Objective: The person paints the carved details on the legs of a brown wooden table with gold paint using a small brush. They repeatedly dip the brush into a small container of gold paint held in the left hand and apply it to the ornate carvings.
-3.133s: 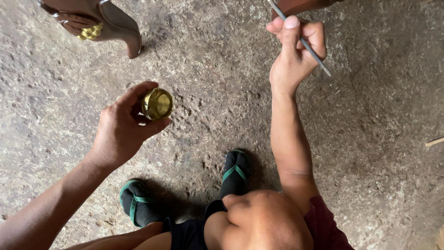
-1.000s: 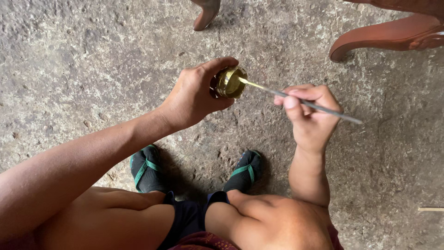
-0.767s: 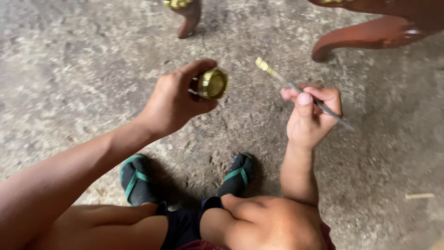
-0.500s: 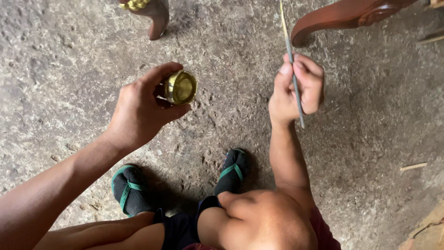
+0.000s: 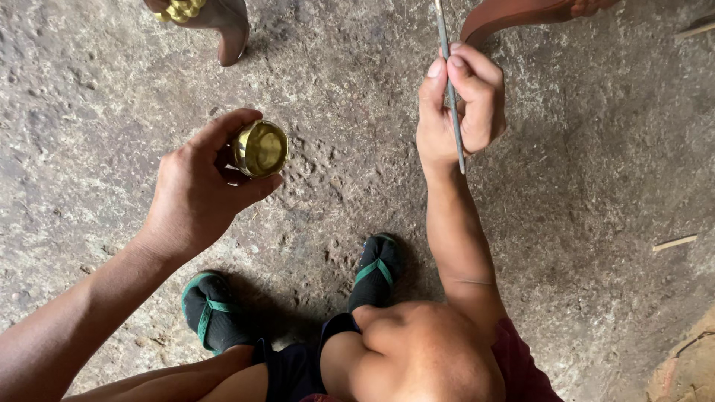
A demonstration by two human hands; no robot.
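My left hand (image 5: pixel 195 190) grips a small round tin of gold paint (image 5: pixel 261 148), its open mouth turned up toward me. My right hand (image 5: pixel 460 104) pinches a thin grey paintbrush (image 5: pixel 449 82) that points up and away, its tip out of view past the top edge. The brush reaches toward a curved brown wooden furniture leg (image 5: pixel 514 13) at the top right. The two hands are well apart, with the tin left of centre and the brush to the right.
A second brown carved leg (image 5: pixel 223 22) with a gold-painted ornament (image 5: pixel 179 7) stands at the top left. I squat on a rough grey concrete floor (image 5: pixel 97 97); my feet in dark sandals with green straps (image 5: pixel 372 272) are below. Small wood sticks (image 5: pixel 674 243) lie at right.
The brush was dipped in the tin a second ago. Since then my right hand has lifted it away and up toward the wooden leg, and my left hand has drawn the tin leftward.
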